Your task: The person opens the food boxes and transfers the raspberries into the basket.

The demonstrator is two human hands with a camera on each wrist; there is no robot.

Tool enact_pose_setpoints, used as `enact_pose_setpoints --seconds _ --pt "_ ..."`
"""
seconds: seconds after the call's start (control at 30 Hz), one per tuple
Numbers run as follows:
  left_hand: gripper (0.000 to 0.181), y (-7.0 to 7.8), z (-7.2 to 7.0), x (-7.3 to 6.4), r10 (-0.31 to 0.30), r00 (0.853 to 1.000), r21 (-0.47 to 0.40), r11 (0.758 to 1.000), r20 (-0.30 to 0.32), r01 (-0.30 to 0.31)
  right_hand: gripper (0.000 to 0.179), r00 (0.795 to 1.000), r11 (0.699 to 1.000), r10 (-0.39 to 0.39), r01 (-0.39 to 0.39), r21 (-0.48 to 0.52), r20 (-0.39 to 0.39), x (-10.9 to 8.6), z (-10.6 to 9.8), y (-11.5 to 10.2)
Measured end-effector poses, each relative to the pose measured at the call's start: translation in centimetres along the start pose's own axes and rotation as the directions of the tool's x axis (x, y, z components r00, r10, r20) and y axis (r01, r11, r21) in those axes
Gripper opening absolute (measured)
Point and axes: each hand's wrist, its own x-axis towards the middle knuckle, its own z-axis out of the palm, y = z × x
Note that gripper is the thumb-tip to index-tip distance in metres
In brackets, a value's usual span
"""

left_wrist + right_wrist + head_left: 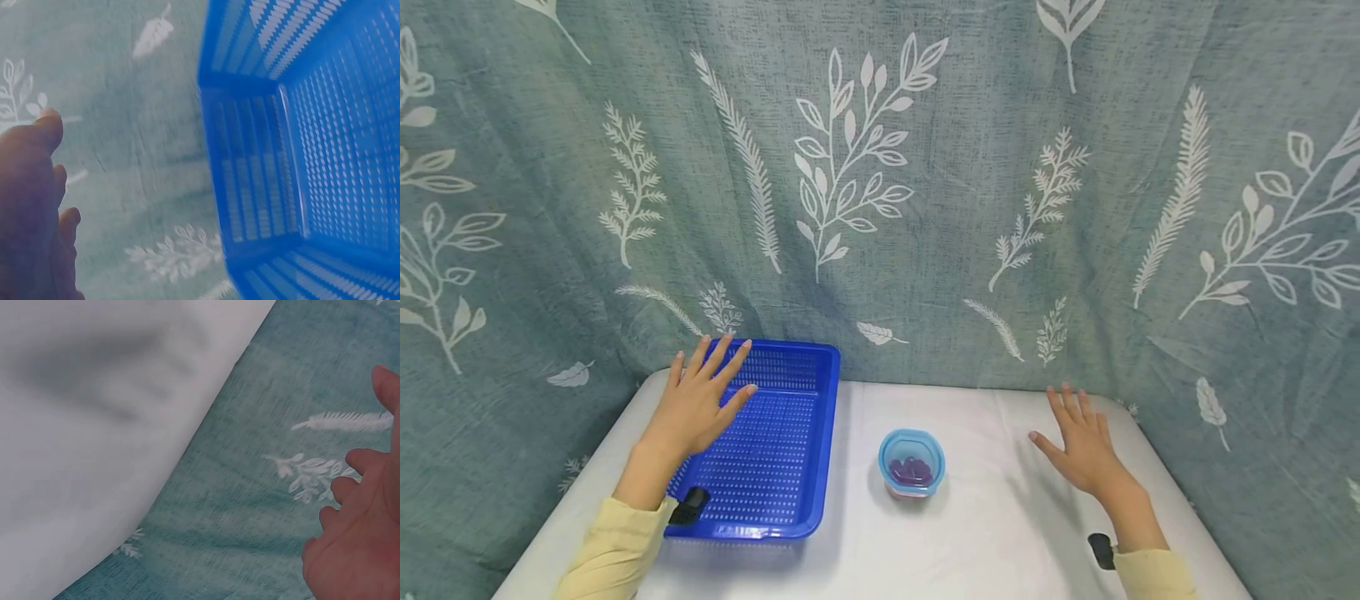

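Observation:
My left hand (688,410) hovers over the left part of a blue plastic basket (832,417), fingers straight and spread, holding nothing. In the left wrist view the basket's slotted wall (250,169) shows to the right of that hand (31,206). My right hand (1084,450) is held above the right side of the table, fingers spread, with nothing in it. The right wrist view shows the same hand (356,531) over the table's far edge. Between the hands stands a small light-blue-rimmed tub (937,454) with several purple pieces (912,472) inside; neither hand touches it.
A white-covered table (985,533) bears the basket on the left and the tub near the middle. Green-grey curtain cloth (940,292) with white leaf prints hangs along the table's back and both sides. No objects show inside the visible part of the basket.

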Motion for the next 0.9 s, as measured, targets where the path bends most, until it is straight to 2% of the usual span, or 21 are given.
enact_pose_setpoints --seconds 0.1,0.2,0.33,0.5,0.63,0.8,0.9 --pt "0.068 1.1 0.2 -0.1 0.026 1.000 -0.019 0.999 0.002 -0.026 0.089 0.999 0.999 -0.032 0.033 0.035 -0.013 -0.2 0.3 -0.9" --pt "0.069 2.3 0.6 -0.2 0.061 0.998 -0.052 0.997 0.010 -0.060 0.092 0.998 0.989 -0.063 0.065 0.129 -0.016 -0.5 0.9 -1.8" --pt "0.071 4.2 1.1 -0.4 0.120 0.993 -0.123 0.986 0.018 -0.117 0.093 0.996 0.958 -0.083 0.084 0.276 -0.017 -1.0 2.4 -3.2" --pt "0.070 6.7 1.9 -0.5 0.206 0.978 -0.208 0.958 0.031 -0.195 0.089 0.994 0.915 -0.098 0.106 0.390 -0.039 -1.8 4.8 -4.9" --pt "0.072 8.5 2.5 -0.6 0.263 0.963 -0.258 0.935 0.049 -0.242 0.088 0.994 0.869 -0.106 0.091 0.486 0.002 -2.2 6.4 -6.0" --pt "0.073 10.8 2.7 -0.9 0.289 0.952 -0.345 0.908 0.102 -0.239 0.090 0.986 0.789 -0.164 0.105 0.606 0.042 -2.0 8.0 -6.6" --pt "0.069 12.2 3.0 -1.1 0.313 0.943 -0.390 0.887 0.111 -0.248 0.090 0.978 0.755 -0.205 0.130 0.643 0.042 -1.8 8.7 -6.8"
